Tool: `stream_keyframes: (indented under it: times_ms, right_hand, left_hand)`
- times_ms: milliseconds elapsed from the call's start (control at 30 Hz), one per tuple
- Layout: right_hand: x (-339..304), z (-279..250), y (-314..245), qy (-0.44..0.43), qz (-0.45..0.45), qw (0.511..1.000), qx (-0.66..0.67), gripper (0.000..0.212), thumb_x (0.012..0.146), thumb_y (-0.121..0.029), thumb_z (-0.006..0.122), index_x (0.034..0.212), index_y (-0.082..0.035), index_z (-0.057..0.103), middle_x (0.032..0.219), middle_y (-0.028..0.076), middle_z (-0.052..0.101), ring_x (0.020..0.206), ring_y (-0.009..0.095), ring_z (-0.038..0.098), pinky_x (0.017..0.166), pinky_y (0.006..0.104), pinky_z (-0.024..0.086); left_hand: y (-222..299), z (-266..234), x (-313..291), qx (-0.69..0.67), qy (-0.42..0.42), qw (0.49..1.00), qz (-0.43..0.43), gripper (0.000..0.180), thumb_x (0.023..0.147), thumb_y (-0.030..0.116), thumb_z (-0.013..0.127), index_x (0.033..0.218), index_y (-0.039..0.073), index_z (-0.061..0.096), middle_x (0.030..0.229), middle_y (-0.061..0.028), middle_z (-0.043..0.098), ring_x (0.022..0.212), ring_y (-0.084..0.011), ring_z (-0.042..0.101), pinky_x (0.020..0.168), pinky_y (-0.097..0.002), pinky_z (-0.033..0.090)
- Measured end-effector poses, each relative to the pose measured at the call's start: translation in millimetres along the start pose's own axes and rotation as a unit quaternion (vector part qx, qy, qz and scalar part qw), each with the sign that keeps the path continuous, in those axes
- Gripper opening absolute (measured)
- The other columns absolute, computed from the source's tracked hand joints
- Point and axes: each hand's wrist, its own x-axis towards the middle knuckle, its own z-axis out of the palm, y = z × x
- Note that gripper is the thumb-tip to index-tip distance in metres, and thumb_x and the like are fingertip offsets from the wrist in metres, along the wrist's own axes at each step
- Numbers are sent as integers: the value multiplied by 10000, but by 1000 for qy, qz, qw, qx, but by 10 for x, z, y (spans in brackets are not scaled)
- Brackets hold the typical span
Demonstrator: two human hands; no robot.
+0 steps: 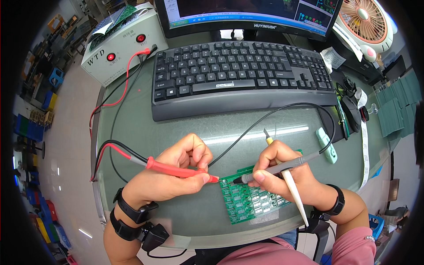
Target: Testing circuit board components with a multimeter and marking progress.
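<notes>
Fingers of my left hand [170, 184] are closed around a red test probe [170, 169], whose tip meets the upper left corner of a green circuit board panel [240, 204]. My right hand [304, 177] grips a grey test probe [282, 167] with a black front end, pointing at the same corner, just right of the red tip. Whether either metal tip touches a contact is too small to tell. Also tucked in the right hand is a white-handled craft knife [295, 194], its yellow collar and blade sticking out above the fingers. The right hand covers the panel's upper right part.
Beyond my hands lies a black keyboard [243, 73], with a monitor [251, 17] behind it. A white box [126, 48] with two red buttons stands far left, probe leads plugged in. At right are a mint-green marker-like object [326, 145], a mouse [351, 114] and a fan [364, 20].
</notes>
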Motion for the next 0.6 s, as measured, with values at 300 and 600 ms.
stream_keyframes:
  times_ms: [300, 600]
  right_hand:
    - [-6, 9, -29, 1, 14, 1000, 12, 209, 885, -185, 679, 877, -47, 523, 710, -3, 593, 607, 32, 541, 514, 202, 415]
    - [91, 18, -278, -54, 23, 997, 42, 209, 903, -138, 651, 1003, -26, 505, 837, 71, 650, 746, 88, 636, 619, 231, 490]
  left_hand:
    - [23, -7, -4, 12, 5, 1000, -3, 333, 786, -10, 636, 877, 109, 338, 899, -29, 458, 787, -94, 494, 718, -257, 447]
    - [270, 196, -70, -65, -96, 989, -93, 545, 835, -11, 566, 1335, 34, 357, 1116, -96, 529, 744, -49, 520, 766, -244, 495]
